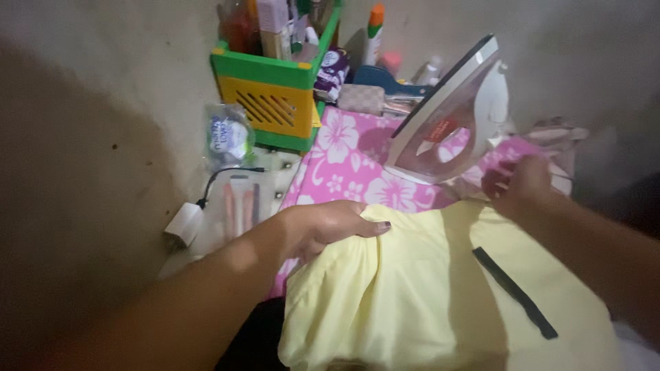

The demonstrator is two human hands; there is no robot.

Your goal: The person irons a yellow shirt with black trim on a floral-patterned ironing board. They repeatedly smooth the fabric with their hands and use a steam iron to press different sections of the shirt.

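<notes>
Now | left hand (328,227) grip grasping yellow cloth (426,295) | right hand (519,184) grip unclear, blurred

One iron (450,117), one yellow garment (426,288), two hands.

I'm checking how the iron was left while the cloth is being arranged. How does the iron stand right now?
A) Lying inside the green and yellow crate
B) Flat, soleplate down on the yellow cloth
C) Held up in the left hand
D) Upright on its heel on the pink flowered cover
D: the iron stands tilted up on its heel on the pink flowered cover, beyond the yellow cloth, with neither hand on it.
</notes>
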